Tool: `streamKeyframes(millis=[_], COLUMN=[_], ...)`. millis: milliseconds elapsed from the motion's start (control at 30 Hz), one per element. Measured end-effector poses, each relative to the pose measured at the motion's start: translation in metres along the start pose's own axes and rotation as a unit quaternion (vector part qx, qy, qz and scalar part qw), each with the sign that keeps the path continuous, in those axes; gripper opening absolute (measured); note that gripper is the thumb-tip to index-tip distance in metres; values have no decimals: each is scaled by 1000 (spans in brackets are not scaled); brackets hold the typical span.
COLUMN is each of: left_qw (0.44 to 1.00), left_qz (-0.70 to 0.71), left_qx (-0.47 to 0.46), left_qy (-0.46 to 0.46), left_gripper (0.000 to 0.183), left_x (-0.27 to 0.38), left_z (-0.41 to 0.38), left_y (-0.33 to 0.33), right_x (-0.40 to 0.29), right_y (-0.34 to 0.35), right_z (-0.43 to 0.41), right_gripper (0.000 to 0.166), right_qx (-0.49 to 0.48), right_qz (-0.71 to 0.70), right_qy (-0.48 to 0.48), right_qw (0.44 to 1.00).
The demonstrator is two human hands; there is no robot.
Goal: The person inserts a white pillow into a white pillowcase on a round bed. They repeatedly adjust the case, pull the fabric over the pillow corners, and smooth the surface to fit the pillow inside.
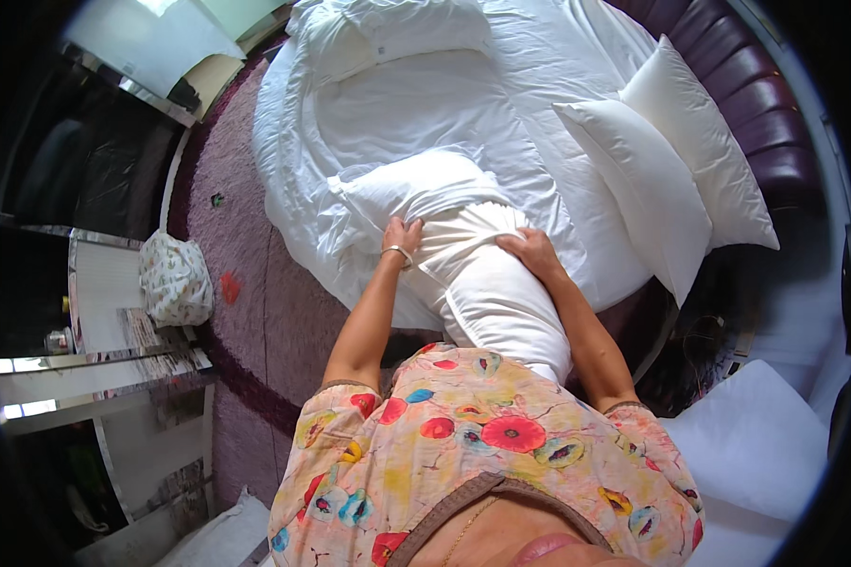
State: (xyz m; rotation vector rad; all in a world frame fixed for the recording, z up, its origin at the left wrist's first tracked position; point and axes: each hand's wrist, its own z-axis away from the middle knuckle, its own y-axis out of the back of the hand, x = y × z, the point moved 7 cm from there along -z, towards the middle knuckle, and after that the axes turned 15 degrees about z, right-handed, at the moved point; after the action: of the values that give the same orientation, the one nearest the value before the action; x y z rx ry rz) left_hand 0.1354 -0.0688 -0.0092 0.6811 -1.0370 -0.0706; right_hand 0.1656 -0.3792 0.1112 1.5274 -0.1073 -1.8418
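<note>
A white pillow (425,181) lies on the near side of the bed, its far part exposed. Around its nearer part is a bunched off-white cloth cover (496,290), apparently a pillowcase, which reaches back to my torso. My left hand (402,239), with a white bracelet at the wrist, grips the gathered cloth on the left side. On the right side, my right hand (530,251) clutches the cover's edge, thumb on top. Some fingers of both hands are hidden in the folds.
The round bed (553,156) has a rumpled white duvet (397,35) at its far side. Two white pillows (638,177) lean by the purple padded headboard (744,106). At left are a mauve rug (234,156), a patterned cloth bundle (176,278) and a shelf unit (99,365).
</note>
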Motion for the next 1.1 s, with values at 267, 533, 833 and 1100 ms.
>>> streamKeyframes(millis=[267,533,833,1100], left_qw=[995,992,994,986], left_qz=[-6,-113,-81,-91], left_qx=[-100,-37,-5,3], left_qy=[6,-44,-76,-138], left_gripper=[83,67,57,56], left_x=[-49,-26,14,30], left_z=[-69,-27,27,32], left_y=[32,15,7,-32], right_x=[-113,-67,-36,18], right_y=[-85,-135,-86,-157], right_z=[-30,16,-18,-29], right_gripper=[43,47,84,49], right_qx=[105,7,24,-145], right_qz=[85,230,370,455], right_qy=[47,43,254,223], right_qw=[990,972,893,850])
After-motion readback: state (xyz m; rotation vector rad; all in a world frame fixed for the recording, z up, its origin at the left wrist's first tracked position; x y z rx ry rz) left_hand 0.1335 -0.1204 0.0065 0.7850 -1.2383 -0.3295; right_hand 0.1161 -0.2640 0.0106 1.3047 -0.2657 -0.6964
